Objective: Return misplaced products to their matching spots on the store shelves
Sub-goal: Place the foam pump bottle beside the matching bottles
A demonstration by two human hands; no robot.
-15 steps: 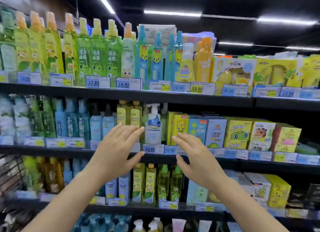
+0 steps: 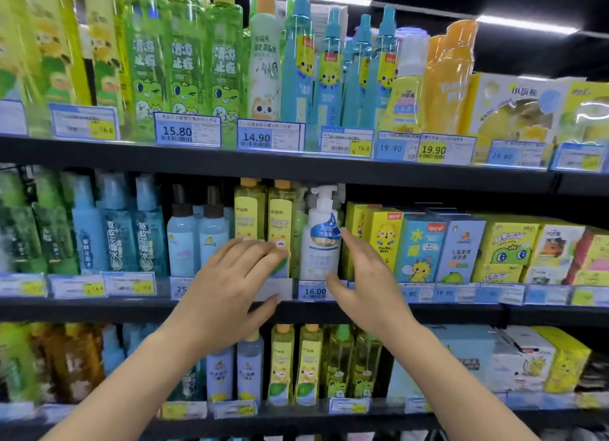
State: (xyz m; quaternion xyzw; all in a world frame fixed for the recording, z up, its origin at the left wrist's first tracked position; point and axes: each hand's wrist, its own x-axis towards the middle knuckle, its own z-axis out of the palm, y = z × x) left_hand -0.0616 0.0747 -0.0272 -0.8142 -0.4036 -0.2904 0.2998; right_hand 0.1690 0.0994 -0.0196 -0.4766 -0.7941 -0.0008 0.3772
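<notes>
A white pump bottle (image 2: 323, 233) with a blue label stands on the middle shelf above the 16.00 price tag (image 2: 314, 290). Two yellow bottles (image 2: 263, 216) stand just left of it, yellow boxes (image 2: 379, 236) just right. My left hand (image 2: 230, 292) is open with straight fingers in front of the yellow bottles' lower parts. My right hand (image 2: 365, 276) is open just right of the pump bottle, fingertips beside its label and thumb in front of its base. Neither hand holds anything.
The top shelf (image 2: 296, 164) carries tall green, teal and orange spray bottles. Blue bottles (image 2: 184, 239) fill the middle shelf's left, boxed goods (image 2: 507, 246) its right. The lower shelf (image 2: 296, 417) holds more yellow and green bottles and boxes.
The view has closed in on the shelves. Both hands have moved forward and up toward the middle shelf, and now flank the white pump bottle.
</notes>
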